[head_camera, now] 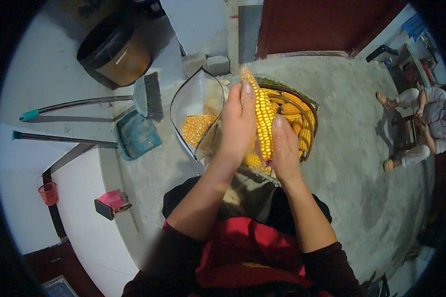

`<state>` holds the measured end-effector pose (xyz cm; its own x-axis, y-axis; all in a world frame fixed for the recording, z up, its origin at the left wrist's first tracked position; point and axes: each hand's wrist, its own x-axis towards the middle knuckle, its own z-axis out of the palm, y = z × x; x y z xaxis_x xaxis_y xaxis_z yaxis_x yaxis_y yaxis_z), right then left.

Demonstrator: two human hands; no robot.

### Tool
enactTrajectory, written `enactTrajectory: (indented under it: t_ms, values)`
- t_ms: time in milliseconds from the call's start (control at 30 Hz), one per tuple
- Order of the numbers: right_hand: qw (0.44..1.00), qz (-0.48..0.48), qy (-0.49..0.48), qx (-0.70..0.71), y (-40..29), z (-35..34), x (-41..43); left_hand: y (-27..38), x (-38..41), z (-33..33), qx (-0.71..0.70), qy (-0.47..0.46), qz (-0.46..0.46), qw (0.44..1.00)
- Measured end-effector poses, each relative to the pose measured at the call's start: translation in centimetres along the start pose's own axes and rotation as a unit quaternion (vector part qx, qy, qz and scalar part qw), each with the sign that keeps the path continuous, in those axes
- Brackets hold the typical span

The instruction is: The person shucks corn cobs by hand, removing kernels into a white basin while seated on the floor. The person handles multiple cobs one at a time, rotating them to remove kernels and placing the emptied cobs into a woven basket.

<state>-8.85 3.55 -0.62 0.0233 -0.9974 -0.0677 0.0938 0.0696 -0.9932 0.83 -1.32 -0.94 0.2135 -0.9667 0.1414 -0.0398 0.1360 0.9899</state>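
A yellow ear of dried corn (264, 122) is held between both hands, its narrow tip pointing away from me. My left hand (241, 115) grips its upper left side, the thumb lying along the kernels. Around the lower right end is my right hand (285, 144), with its thumb on the kernels. Beneath and behind the hands stands a basket (315, 122) with a curved handle, filled with corn ears (291, 107). To the left, an open white sack (193, 89) with a dark rim holds loose corn kernels (199, 128). Fingers on the ear's underside are mostly hidden.
A broom (147, 97) and a teal dustpan (137, 135) lie left of the sack, near a large brown container (124, 61). Grey blocks (218, 65) stand behind the sack. A pink item (111, 199) is at lower left. Another person (425, 122) sits at far right.
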Motion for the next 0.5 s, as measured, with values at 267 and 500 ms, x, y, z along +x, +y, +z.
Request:
enactTrajectory:
  t_ms: [267,500]
  values:
    - [0.999,0.012,-0.026,0.039,-0.7,-0.2,-0.3,0.0,-0.1,0.1,-0.089,0.013,-0.022,0.996]
    - [0.998,0.019,0.025,0.055,-1.0,-0.4,-0.2,1.2,-1.3,0.7,-0.089,-0.044,-0.053,0.994]
